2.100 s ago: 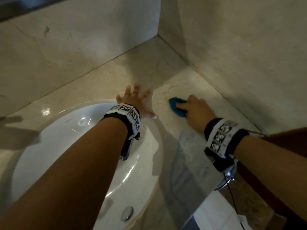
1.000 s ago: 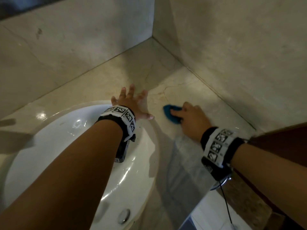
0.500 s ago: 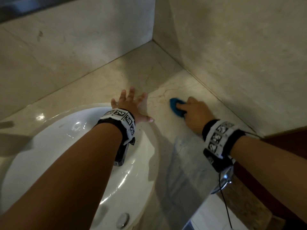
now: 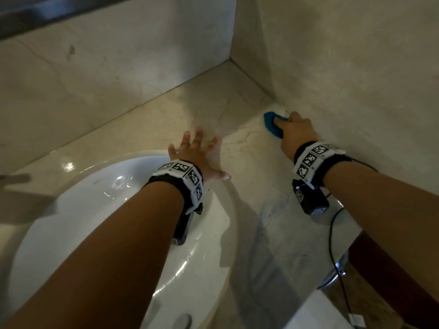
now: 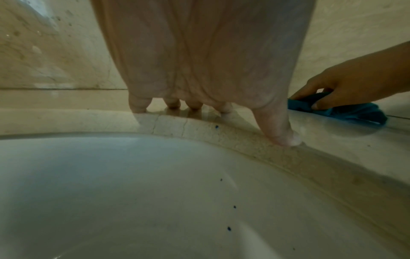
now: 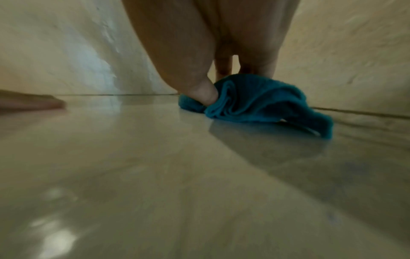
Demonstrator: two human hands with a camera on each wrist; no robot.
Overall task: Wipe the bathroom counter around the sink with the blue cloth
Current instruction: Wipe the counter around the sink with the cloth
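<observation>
My right hand (image 4: 297,131) grips the bunched blue cloth (image 4: 273,125) at two o'clock beside the wall; my left hand (image 4: 197,153) lies flat, fingers spread, on the counter (image 4: 166,122) by the sink (image 4: 95,210).

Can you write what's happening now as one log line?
right hand: grips blue cloth on counter by wall | left hand: flat beside sink

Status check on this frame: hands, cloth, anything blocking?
Left hand flat, fingers spread on counter by sink. Right hand grips cloth, bunched, pressed on counter against the right wall. Nothing in the way.
</observation>
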